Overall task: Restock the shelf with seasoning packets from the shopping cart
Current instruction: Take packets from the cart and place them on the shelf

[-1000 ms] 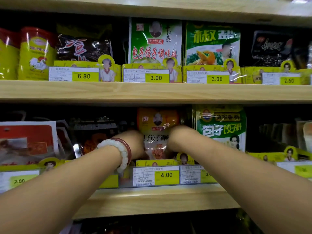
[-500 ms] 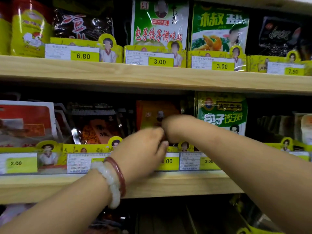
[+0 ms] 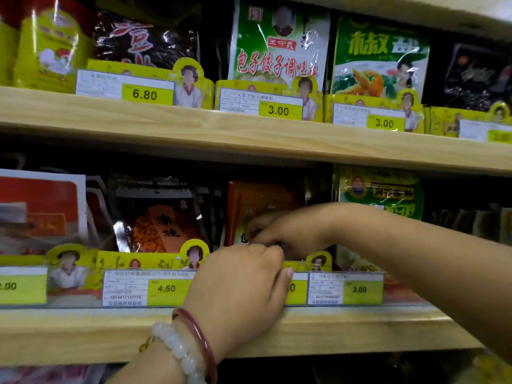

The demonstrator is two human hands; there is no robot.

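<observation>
Orange seasoning packet [image 3: 263,206] stands upright at the lower shelf's [image 3: 83,333] front edge, long axis vertical; right hand [image 3: 288,231] nearer, fingers curled on its lower part; left hand [image 3: 241,286] just below, curled, grip unclear

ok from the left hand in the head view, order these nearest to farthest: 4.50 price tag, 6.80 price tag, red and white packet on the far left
From the left hand:
1. 4.50 price tag, just to its left, same shelf edge.
2. Red and white packet, far left, lower shelf.
3. 6.80 price tag, upper shelf, up-left.
</observation>
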